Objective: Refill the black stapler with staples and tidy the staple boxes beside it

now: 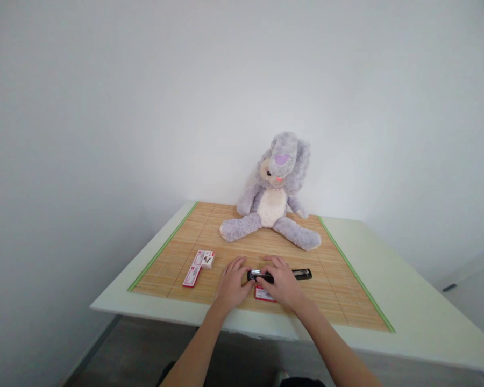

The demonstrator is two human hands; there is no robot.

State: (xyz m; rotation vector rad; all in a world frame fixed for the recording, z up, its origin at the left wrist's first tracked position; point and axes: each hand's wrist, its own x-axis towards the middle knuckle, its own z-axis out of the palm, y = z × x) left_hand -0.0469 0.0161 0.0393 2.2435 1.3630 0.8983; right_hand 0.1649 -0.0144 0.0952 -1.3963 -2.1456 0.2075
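A black and silver stapler (300,274) lies on a bamboo mat (339,269) near the table's front edge. My right hand (281,282) rests over its left half, fingers curled on it. My left hand (232,284) lies flat on the mat just left of the stapler, its fingertips touching the stapler's end. A small red and white staple box (262,294) peeks out under my right hand. Two more red and white staple boxes sit to the left, one (204,258) farther back and one (192,276) nearer.
A grey plush rabbit (274,196) sits at the back of the mat against the white wall. The white table (419,301) extends to the right beyond the mat's green border. The table's front edge runs just below my wrists.
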